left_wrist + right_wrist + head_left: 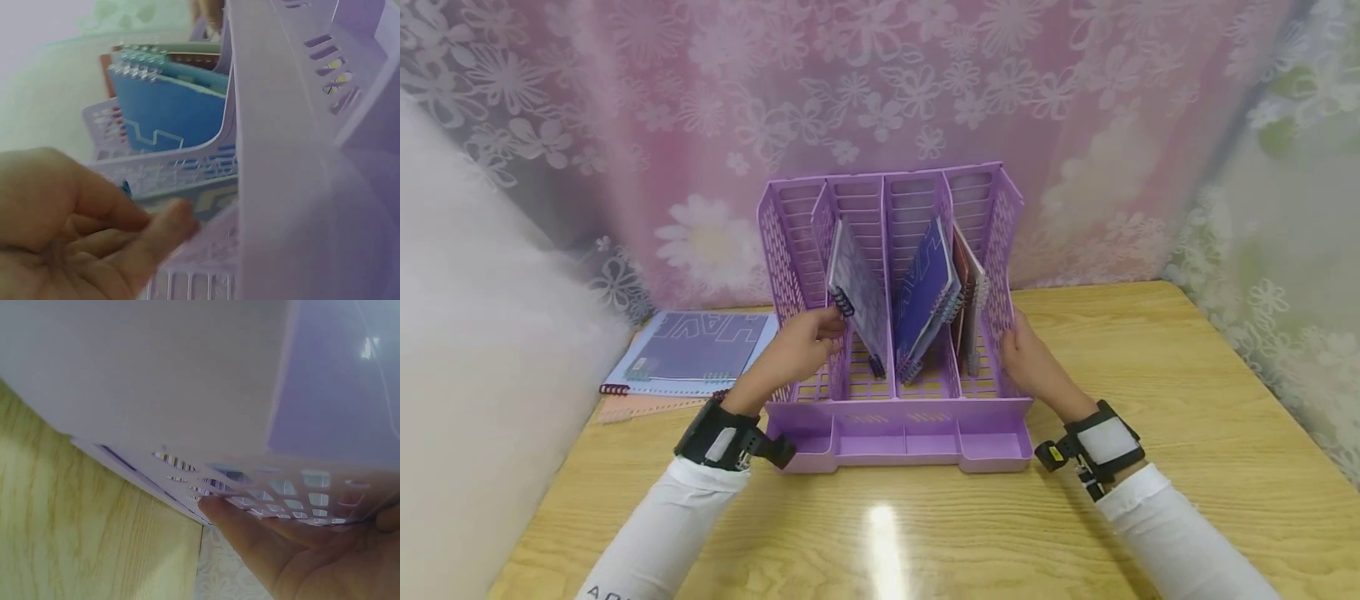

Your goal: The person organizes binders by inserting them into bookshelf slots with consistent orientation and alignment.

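A purple file organizer [895, 408] with upright dividers stands on the table. Its right side wall is gripped by my right hand [1032, 358]; in the right wrist view, the thumb [219, 512] lies against the slotted wall. My left hand [808, 346] is at the leftmost compartment, beside a divider and the lower spiral corner of a grey-blue notebook [861, 292]. That notebook leans in the second compartment. In the left wrist view, the left fingers are loosely bent with nothing visible between them. Blue spiral notebooks [925, 287] lean in the third compartment, brown and pale notebooks [972, 292] in the fourth.
Left of the organizer lies a stack of spiral notebooks [696, 350], a dark blue cover uppermost. Shallow trays run along the organizer's front. A flowered curtain [880, 92] hangs behind the wooden table [1150, 392].
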A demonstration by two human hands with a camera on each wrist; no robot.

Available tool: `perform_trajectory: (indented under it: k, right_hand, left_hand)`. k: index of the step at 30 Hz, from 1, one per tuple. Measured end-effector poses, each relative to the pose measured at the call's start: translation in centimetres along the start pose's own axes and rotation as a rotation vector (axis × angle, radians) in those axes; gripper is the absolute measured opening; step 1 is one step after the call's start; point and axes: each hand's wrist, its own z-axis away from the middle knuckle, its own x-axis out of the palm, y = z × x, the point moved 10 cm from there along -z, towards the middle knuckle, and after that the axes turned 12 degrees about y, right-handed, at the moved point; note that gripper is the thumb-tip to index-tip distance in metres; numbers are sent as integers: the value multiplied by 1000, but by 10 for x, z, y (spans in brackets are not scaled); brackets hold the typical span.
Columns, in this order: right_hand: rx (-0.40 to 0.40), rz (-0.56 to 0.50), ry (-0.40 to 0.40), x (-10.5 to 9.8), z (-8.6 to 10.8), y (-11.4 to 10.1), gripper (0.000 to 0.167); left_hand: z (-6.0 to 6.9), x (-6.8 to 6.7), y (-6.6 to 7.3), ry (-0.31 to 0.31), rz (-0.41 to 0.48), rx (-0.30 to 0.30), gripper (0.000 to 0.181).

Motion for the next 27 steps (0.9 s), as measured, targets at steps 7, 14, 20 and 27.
perform_trajectory:
  k: [7,14,20,27]
  right_hand:
    - [20,23,-10,-3,1,5,51]
    - [30,55,9,-10,0,9,51]
    - [32,41,9,-8,2,6,50]
    - [24,53,10,-9,3,4,48]
  left_hand:
    - [34,-44,-43,175,335,-192,45]
    - [63,-80,-106,293,523,-304,41]
    - [88,-94,-164,309,829,-492,58]
    - [97,-82,-208,320,1356,-705,62]
